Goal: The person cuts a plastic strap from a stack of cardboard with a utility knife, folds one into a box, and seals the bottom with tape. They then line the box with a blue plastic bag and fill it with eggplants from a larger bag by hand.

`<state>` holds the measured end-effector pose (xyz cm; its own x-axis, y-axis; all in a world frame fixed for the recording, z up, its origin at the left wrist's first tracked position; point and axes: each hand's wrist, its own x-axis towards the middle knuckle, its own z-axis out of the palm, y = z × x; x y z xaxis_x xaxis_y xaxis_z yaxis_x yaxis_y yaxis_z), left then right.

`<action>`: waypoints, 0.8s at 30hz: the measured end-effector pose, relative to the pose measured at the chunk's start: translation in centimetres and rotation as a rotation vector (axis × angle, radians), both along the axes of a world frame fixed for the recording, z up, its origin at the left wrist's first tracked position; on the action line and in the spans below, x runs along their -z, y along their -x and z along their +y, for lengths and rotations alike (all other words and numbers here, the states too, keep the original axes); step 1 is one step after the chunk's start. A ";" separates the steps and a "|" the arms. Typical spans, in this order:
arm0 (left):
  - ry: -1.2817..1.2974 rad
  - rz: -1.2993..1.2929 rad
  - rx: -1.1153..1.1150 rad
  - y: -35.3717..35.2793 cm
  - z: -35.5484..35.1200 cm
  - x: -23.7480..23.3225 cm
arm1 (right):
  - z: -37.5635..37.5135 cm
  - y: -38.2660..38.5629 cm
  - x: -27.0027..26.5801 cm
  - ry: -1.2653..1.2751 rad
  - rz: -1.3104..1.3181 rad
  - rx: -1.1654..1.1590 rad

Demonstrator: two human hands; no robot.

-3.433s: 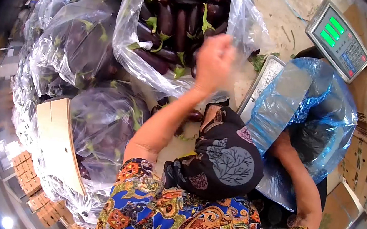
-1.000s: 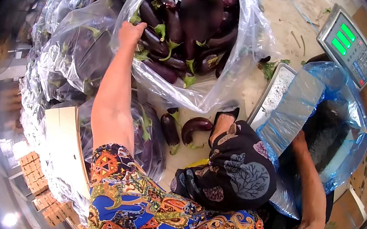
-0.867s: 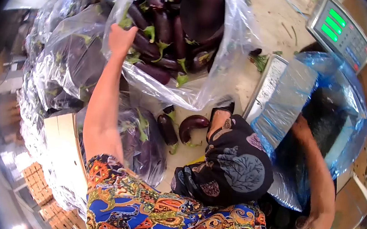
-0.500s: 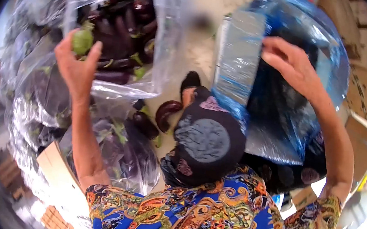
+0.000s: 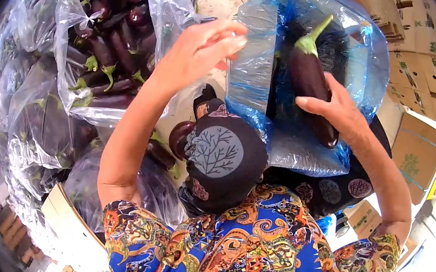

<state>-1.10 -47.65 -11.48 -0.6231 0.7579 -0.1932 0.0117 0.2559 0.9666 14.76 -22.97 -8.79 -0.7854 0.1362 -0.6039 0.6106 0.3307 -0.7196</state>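
Observation:
My right hand (image 5: 338, 110) grips a large dark purple eggplant (image 5: 311, 82) by its middle, the green stem pointing away from me. It is over a box lined with a blue plastic bag (image 5: 249, 80), with dark contents partly hidden beneath. My left hand (image 5: 206, 50) hovers between that box and a clear plastic bag (image 5: 61, 84) full of eggplants (image 5: 122, 48). Its fingers are stretched out, and nothing shows in them.
Two loose eggplants (image 5: 160, 156) lie on the ground beside my knee. More bagged eggplants (image 5: 46, 115) fill the left side. Cardboard boxes (image 5: 426, 80) are stacked at the right, and a cardboard flap (image 5: 69, 215) stands at lower left.
My left hand has left the clear bag, where it was at an eggplant's green cap, and moved right. My right hand, empty before, now holds an eggplant over the blue-lined box.

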 end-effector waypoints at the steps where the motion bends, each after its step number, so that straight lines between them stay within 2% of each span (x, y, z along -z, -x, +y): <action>1: 0.010 -0.053 -0.033 -0.3 -1.1 1.1 | 0.4 -0.7 1.5 0.001 -0.035 0.023; 2: 0.021 -0.101 -0.068 -0.6 -2.3 2.1 | 0.8 -1.2 2.9 0.004 -0.067 0.044; 5: 0.047 -0.160 -0.196 -1.5 -5.7 4.7 | 1.7 -0.1 7.7 0.221 -0.199 0.167; 6: 0.051 -0.142 -0.238 -1.4 -7.2 5.4 | 0.2 1.1 7.2 0.210 -0.282 0.285; 7: 0.062 -0.163 -0.302 -1.5 -8.7 5.9 | 1.0 1.2 11.1 0.315 -0.335 0.328; 8: 0.062 -0.181 -0.358 -1.4 -9.9 6.1 | -1.0 1.8 10.6 0.213 -0.220 0.397; 9: 0.090 -0.177 -0.421 -1.1 -11.0 6.3 | -0.3 2.1 13.1 0.201 -0.261 0.348; 10: 0.142 -0.057 -0.473 -0.6 -12.2 6.6 | 0.8 1.4 15.8 0.213 -0.176 0.263; 11: 0.222 0.176 -0.525 0.1 -13.7 7.0 | 2.0 0.5 18.4 0.316 -0.151 0.241; 12: 0.302 0.407 -0.561 1.0 -15.1 7.4 | 1.5 0.6 16.2 0.332 -0.144 0.168; 13: 0.349 0.539 -0.609 2.3 -16.8 7.6 | 2.8 -0.1 18.0 0.120 -0.203 0.132; 14: 0.403 0.653 -0.658 3.0 -17.9 8.7 | 5.1 -1.7 22.1 -0.083 -0.246 0.108; 16: 0.541 0.982 -0.714 6.1 -22.0 10.5 | 6.8 -3.2 25.6 -0.126 -0.164 -0.046; 18: 0.776 1.139 -0.732 8.3 -25.5 11.8 | 6.9 -2.8 25.7 -0.199 -0.160 -0.168; 20: 0.902 1.033 -0.794 9.9 -28.0 13.7 | 6.4 -2.3 24.5 -0.294 -0.234 -0.249; 21: 0.907 0.861 -0.907 10.4 -28.3 13.8 | 6.7 -1.9 24.8 -0.314 -0.272 -0.303; 23: 0.849 0.510 -1.172 12.0 -29.4 14.8 | 6.5 -2.2 24.9 -0.377 -0.129 -0.302; 24: 0.846 0.460 -1.213 13.0 -30.4 15.6 | 6.4 -2.5 24.9 -0.408 -0.055 -0.303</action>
<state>-14.10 -78.08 -27.08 -0.8857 -0.4566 0.0842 -0.3548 0.7826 0.5116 17.24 -16.53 -33.65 -0.7945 0.1405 -0.5907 0.4774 0.7458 -0.4647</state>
